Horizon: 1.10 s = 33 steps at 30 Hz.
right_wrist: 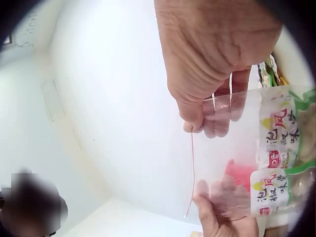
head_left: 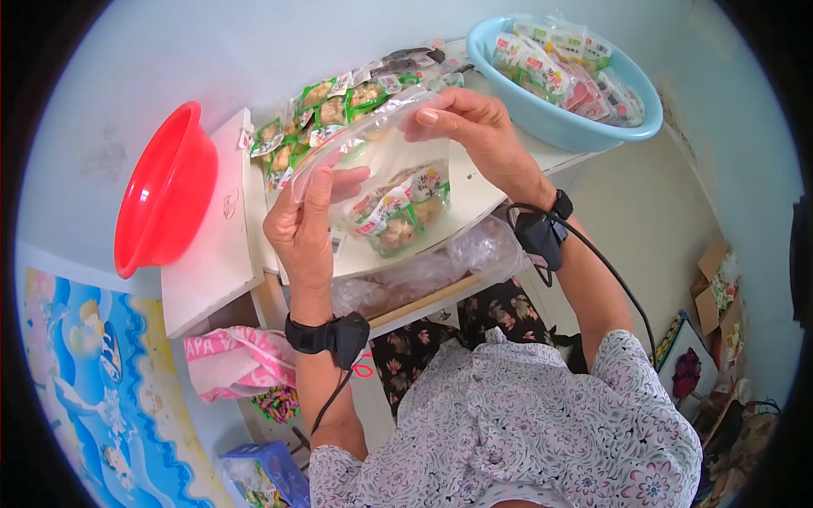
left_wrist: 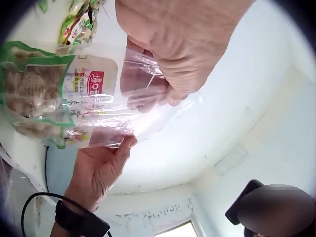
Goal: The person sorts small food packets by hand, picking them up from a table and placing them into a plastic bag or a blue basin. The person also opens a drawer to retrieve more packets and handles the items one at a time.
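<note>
A clear zip bag [head_left: 364, 161] hangs between my two hands, with several green-and-white snack packets [head_left: 402, 212] in its lower part. My left hand [head_left: 309, 224] pinches the left end of the bag's top edge, thumb on the near side. At the other end my right hand [head_left: 487, 140] grips the same edge between thumb and fingers. A thin red line [right_wrist: 193, 163] runs along that edge from one hand to the other in the right wrist view. Through the film, fingers [right_wrist: 217, 121] of the right hand show behind the bag.
More snack packets [head_left: 330, 110] lie in a pile on the white table [head_left: 470, 182]. A blue basin [head_left: 559, 127] of packets stands at the back right, and a red basin [head_left: 169, 186] leans at the left. Below the tabletop, an open drawer [head_left: 432, 305] holds clear plastic bags.
</note>
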### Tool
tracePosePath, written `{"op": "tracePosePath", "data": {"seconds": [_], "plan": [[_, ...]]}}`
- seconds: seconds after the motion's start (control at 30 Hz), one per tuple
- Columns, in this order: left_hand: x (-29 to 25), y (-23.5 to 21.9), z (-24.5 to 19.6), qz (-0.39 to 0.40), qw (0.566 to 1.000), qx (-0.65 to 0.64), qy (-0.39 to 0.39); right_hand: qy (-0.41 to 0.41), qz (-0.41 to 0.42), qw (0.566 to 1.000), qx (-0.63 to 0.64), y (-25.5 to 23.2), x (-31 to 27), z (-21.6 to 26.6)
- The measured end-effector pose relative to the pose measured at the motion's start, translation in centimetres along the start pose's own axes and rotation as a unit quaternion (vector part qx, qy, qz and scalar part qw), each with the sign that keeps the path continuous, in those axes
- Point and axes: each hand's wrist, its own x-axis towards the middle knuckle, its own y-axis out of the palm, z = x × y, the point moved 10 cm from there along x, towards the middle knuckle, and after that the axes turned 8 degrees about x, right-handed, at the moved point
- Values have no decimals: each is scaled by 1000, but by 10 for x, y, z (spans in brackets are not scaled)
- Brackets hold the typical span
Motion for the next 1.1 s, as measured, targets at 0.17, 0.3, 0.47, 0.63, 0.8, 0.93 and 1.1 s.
{"op": "tracePosePath", "data": {"seconds": [0.17, 0.3, 0.47, 0.63, 0.8, 0.93, 1.1], "plan": [[3, 4, -6, 3, 999, -27, -18, 28, -18, 998, 52, 7, 1, 5], [9, 2, -5, 4, 999, -40, -15, -5, -12, 1000, 11, -3, 16, 11], [7, 0, -4, -20, 999, -44, -5, -71, -39, 997, 8, -5, 12, 13], [1, 10, 9, 27, 999, -23, 15, -54, -47, 997, 25, -7, 14, 11], [-14, 12, 46, 54, 995, -24, -80, -19, -41, 999, 15, -5, 3, 8], [-17, 6, 56, 26, 994, -29, -97, 103, -34, 994, -11, 3, -22, -24], [-14, 13, 42, 5, 997, 0, -77, 113, -26, 991, -62, -7, -21, -37]]}}
